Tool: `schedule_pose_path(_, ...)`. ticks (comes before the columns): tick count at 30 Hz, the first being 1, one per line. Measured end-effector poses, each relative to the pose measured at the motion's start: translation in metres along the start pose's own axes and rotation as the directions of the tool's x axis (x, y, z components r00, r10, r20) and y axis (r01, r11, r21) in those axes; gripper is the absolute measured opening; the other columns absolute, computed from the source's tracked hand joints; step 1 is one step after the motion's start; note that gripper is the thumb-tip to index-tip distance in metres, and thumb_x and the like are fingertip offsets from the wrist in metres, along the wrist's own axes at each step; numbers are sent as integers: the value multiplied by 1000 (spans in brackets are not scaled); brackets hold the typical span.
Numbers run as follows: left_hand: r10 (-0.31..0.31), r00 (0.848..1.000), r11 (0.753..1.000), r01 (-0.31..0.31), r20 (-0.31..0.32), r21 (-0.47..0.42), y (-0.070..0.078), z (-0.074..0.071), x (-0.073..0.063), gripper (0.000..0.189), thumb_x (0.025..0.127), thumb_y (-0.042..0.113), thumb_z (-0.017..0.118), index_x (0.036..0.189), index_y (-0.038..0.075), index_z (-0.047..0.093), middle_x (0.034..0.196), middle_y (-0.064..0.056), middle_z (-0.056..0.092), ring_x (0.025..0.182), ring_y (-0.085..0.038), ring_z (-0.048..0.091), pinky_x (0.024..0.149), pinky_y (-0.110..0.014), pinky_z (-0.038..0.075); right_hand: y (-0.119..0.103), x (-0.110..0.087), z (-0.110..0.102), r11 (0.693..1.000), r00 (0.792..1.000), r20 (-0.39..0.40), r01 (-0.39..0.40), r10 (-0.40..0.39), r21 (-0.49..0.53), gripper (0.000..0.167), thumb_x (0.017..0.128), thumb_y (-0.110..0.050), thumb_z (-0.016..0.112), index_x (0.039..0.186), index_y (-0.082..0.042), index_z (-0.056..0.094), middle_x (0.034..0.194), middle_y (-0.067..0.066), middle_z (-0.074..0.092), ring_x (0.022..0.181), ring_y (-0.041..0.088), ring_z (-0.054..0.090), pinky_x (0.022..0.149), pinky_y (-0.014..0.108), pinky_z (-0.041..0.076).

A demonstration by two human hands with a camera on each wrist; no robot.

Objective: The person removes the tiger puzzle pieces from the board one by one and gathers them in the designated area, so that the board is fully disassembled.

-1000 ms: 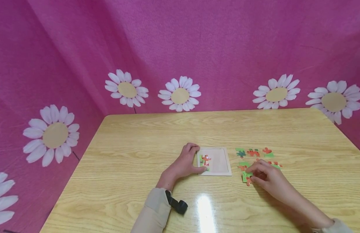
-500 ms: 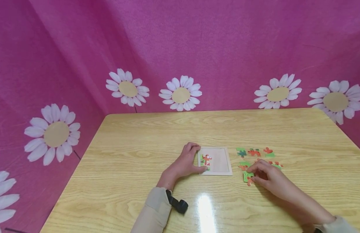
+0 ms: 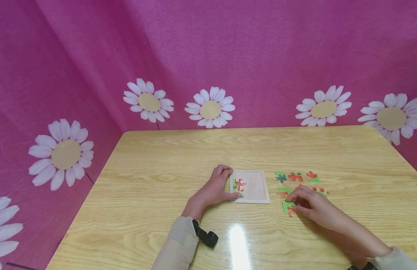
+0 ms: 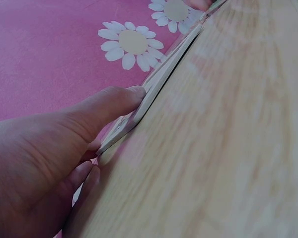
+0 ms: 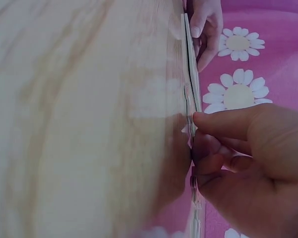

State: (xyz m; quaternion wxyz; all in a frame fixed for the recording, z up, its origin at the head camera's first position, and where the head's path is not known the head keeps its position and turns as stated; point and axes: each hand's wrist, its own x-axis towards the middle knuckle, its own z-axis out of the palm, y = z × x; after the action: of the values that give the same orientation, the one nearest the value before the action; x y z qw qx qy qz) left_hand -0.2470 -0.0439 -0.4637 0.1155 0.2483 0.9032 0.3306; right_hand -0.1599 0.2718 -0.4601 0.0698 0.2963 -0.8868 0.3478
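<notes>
My left hand grips the left side of a square wooden puzzle frame. Its thumb lies on the near edge and its fingers are at the far left corner. Inside the frame, along the left, sit a few joined pieces with an orange animal's head on green. To the right of the frame, my right hand pinches a green and orange jigsaw piece between thumb and fingers, low over the table. The right wrist view shows its fingertips close to the tabletop; the piece is mostly hidden there.
Several loose jigsaw pieces lie right of the frame: a dark green one, an orange striped one and an orange and green one at the back. Others lie partly under my right hand. A pink flowered curtain hangs behind the wooden table.
The head view has shifted slightly. Both hands stay nearly in place; the piece at my right fingertips has moved a little toward the right hand.
</notes>
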Motion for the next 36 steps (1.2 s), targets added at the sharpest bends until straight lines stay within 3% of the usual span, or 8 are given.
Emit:
schedule_pose_path(6, 4, 1000, 1000, -4, 3, -4, 0, -1, 0, 84, 82, 40, 78, 148, 6, 38, 149, -4, 30, 138, -18, 31, 114, -34, 37, 0, 1, 0, 1000, 1000, -19, 21, -21, -18, 34, 77, 9, 74, 101, -14, 67, 95, -3, 59, 81, -1, 49, 68, 13, 41)
schedule_pose_path(13, 4, 1000, 1000, -4, 2, -4, 0, -1, 0, 84, 82, 40, 78, 147, 5, 39, 150, -4, 31, 138, -18, 31, 114, -34, 37, -6, 9, 4, 1000, 999, -37, -10, 9, -19, 31, 79, 2, 75, 105, -13, 69, 99, -1, 62, 84, -2, 51, 70, 11, 42)
schedule_pose_path(21, -4, 1000, 1000, 4, -1, -1, -1, -1, -1, 84, 81, 40, 78, 147, 6, 39, 148, -4, 31, 137, -18, 32, 114, -34, 37, -19, 41, 20, 994, 996, -13, -84, 83, -75, 24, 82, -4, 75, 102, -15, 70, 100, -3, 64, 83, 3, 50, 69, 20, 47)
schedule_pose_path(32, 7, 1000, 1000, -7, 0, 28, -2, -1, 0, 83, 82, 41, 77, 147, 5, 39, 148, -6, 32, 138, -18, 33, 116, -34, 35, -26, 88, 46, 981, 979, 64, -195, 195, -8, 17, 88, -8, 71, 105, -8, 69, 95, 1, 61, 78, 7, 47, 65, 19, 41)
schedule_pose_path(36, 16, 1000, 999, -16, 1, 34, -1, -1, 1, 82, 83, 41, 76, 147, 5, 39, 148, -6, 32, 138, -18, 33, 116, -34, 36, -25, 99, 54, 984, 981, 66, -179, 180, -16, 18, 88, -7, 70, 105, -6, 69, 96, 4, 61, 79, 9, 48, 66, 20, 42)
